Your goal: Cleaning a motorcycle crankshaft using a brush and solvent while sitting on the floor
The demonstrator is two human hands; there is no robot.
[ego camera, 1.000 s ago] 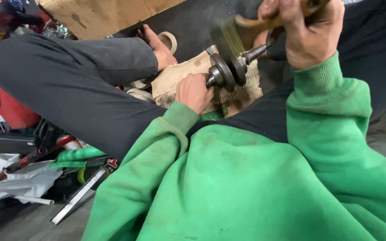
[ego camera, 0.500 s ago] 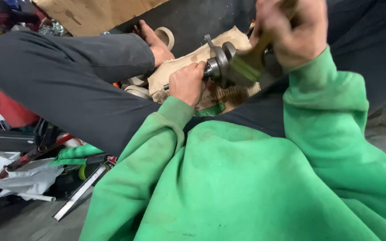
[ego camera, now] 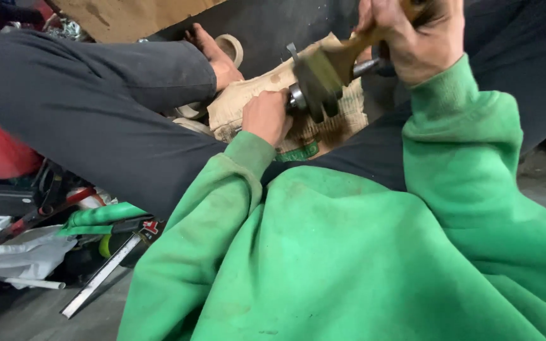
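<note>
The left hand [ego camera: 266,117] grips a metal shaft part [ego camera: 308,95] over a worn sack [ego camera: 298,136]. The right hand [ego camera: 415,35] is closed around a paintbrush [ego camera: 333,60] touching it, hemmed between the legs.

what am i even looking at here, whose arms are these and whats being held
The camera sits on a person's head and looks down, so the green sleeves are their own arms. They sit cross-legged on the floor. The left hand grips one end of a round metal part over a brown sack. The right hand holds a paintbrush with its bristles against that part. A bare foot rests beside a tape roll. Tools and a metal bar lie on the left.
</note>
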